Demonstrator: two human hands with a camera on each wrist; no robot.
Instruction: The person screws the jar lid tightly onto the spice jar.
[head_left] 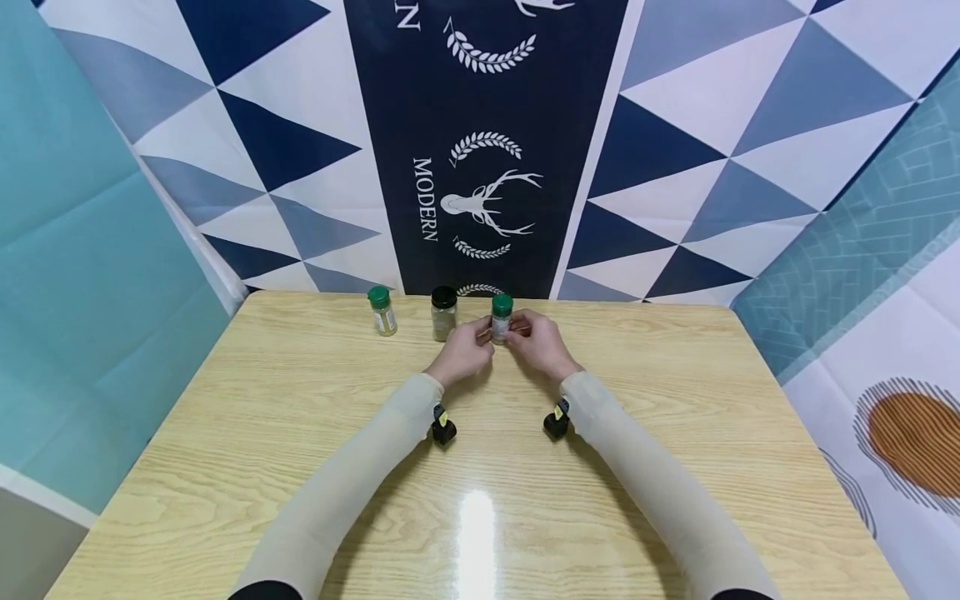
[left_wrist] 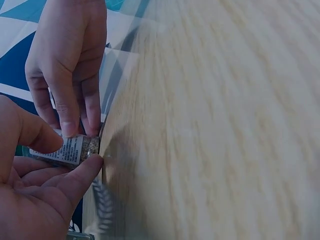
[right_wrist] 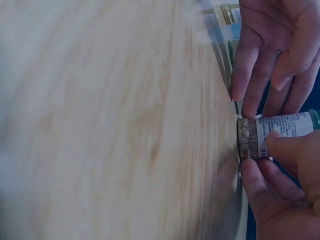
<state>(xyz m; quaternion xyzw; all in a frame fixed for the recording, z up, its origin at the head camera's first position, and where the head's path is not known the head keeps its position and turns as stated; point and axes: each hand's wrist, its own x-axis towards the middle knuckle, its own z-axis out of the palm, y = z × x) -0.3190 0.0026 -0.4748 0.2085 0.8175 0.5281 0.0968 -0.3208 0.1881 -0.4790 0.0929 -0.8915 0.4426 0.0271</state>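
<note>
A small spice jar (head_left: 501,323) with a green lid stands upright near the table's back edge, its label and speckled brown contents visible in the right wrist view. My right hand (head_left: 538,343) pinches it from the right, thumb on the label (right_wrist: 285,124) and fingers behind. On the other side is my left hand (head_left: 463,354), fingers extended toward the jar's lower part. In the right wrist view the left thumb (right_wrist: 290,70) stands off the jar, while other fingertips are at or touching it.
To the left, a black-lidded jar (head_left: 444,315) stands beside my left hand. Farther left is another green-lidded jar (head_left: 382,312) with pale yellowish contents. Patterned cloth (head_left: 300,167) hangs right behind the wooden table (head_left: 300,433).
</note>
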